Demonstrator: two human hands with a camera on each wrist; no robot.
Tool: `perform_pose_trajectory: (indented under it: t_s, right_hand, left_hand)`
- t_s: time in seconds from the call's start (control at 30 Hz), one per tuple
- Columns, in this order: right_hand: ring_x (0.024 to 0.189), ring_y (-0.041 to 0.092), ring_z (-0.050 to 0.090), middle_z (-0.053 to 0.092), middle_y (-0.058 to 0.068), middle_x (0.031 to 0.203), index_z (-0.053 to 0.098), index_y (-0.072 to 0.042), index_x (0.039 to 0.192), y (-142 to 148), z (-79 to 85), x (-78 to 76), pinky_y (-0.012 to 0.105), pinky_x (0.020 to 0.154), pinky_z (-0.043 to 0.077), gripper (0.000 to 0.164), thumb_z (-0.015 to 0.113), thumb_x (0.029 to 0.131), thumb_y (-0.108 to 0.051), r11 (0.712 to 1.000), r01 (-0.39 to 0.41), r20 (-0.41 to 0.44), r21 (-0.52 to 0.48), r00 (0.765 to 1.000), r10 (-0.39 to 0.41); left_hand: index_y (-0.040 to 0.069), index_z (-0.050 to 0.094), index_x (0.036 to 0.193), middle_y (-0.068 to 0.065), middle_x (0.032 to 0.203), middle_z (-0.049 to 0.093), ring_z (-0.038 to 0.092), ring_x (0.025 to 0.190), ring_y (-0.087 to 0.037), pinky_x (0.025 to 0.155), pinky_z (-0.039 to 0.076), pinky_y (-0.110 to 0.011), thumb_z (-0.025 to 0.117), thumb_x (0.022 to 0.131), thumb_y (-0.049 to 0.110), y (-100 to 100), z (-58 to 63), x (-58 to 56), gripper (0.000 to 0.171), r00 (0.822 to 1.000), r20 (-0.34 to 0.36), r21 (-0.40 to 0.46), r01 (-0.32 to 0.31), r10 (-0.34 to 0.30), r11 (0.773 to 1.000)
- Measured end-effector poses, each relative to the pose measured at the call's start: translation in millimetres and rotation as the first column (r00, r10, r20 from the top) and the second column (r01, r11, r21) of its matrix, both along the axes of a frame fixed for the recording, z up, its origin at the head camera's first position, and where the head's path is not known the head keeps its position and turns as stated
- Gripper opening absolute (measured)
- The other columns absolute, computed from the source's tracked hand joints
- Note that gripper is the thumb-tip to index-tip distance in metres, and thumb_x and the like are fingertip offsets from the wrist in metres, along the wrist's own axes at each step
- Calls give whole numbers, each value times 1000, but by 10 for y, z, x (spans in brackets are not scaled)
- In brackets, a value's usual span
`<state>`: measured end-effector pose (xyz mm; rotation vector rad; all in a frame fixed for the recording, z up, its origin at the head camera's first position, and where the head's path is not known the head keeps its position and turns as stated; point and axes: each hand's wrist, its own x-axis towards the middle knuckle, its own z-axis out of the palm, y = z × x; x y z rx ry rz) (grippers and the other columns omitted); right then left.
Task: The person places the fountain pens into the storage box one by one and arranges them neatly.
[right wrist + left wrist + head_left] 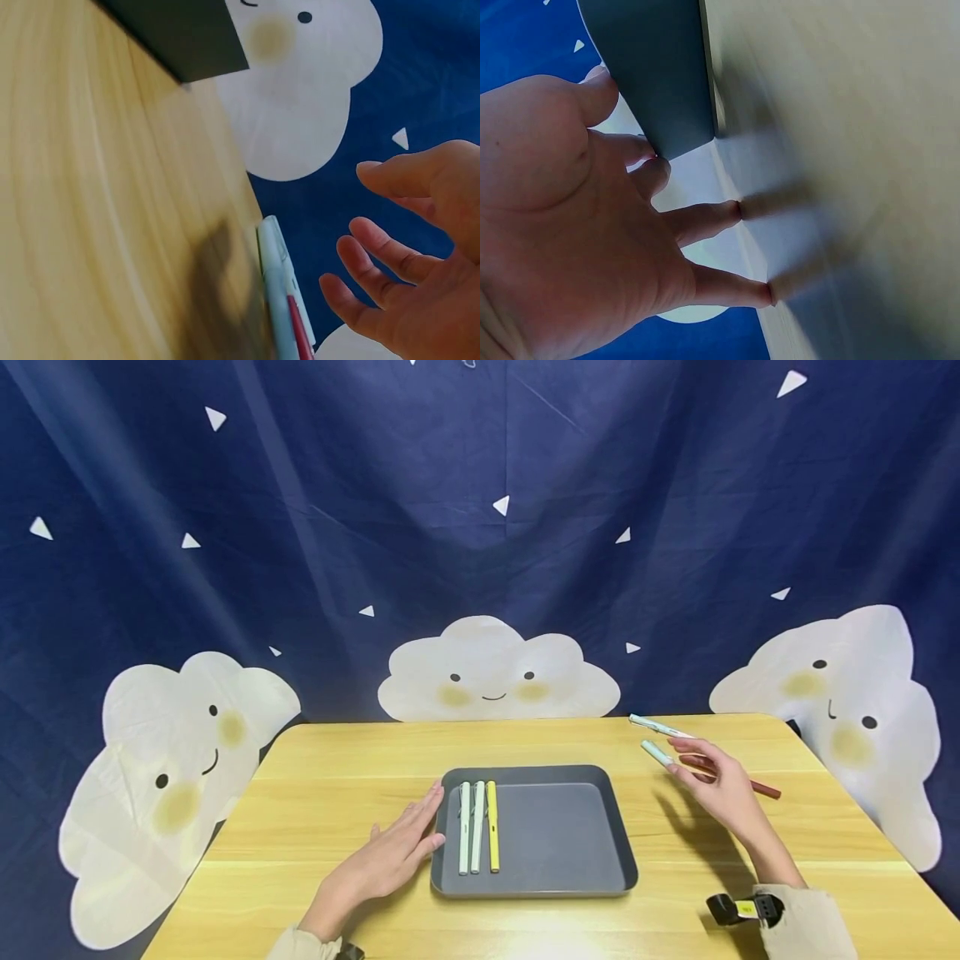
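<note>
1. Touching the near wall of the dark grey tray, the left hand has its fingers extended and spread, its thumb apart from them at the tray's edge.
2. The tray lies between the two hands, just beside the left one and well apart from the right.
3. Inside it, on the side nearest the left hand, three capped pens lie side by side: a first pale green pen, a second pale green pen and, farthest of the three from that hand, a yellow pen.
4. The right hand hangs above the table, thumb and loosely bent fingers apart; the right wrist view shows a gap between its fingertips and the pens.
5. Just past its fingertips lies a light blue pen, with another light blue pen farther out from the hand.
6. A dark red pen lies below the right hand, partly hidden by it, one end showing beyond its outer side.
7. Under both hands spreads the pale wooden table; beyond them hangs a dark blue curtain with smiling white clouds.
8. A black strap sits at the right wrist, by a beige sleeve.
</note>
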<state>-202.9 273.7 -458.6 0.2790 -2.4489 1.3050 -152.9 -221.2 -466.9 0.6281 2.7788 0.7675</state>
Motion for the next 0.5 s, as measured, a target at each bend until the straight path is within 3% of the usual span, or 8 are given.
perform_pose_trajectory:
  t_s: [0.17, 0.3, 0.5]
  right_hand:
    - [101, -15, 56, 64, 27, 126, 65, 4, 130, 76, -58, -13, 7, 83, 49, 38, 75, 93, -2, 999, 18, 5, 26, 1000, -18]
    - [101, -10, 60, 66, 28, 124, 66, 2, 129, 137, -97, -9, 6, 81, 48, 36, 74, 95, -7, 998, 41, 29, 54, 999, -43]
    - [104, 21, 69, 70, 24, 122, 68, 0, 127, 192, -158, -16, 11, 77, 47, 33, 74, 96, -10, 991, 82, 74, 111, 993, -90]
  left_hand:
    - [23, 11, 167, 6, 171, 6, 22, 152, -42, 101, 12, -88, 43, 111, 42, -2, -4, 8, 67, 1000, -8, 1, -1, 1, 1000]
    - [22, 12, 167, 5, 171, 7, 22, 152, -42, 100, 12, -89, 43, 111, 42, -1, -8, 4, 67, 1000, -14, -3, 3, -3, 1000]
    - [22, 12, 167, 4, 172, 7, 22, 152, -41, 100, 12, -88, 42, 111, 42, -1, -9, 3, 67, 1000, -16, -5, 0, 0, 1000]
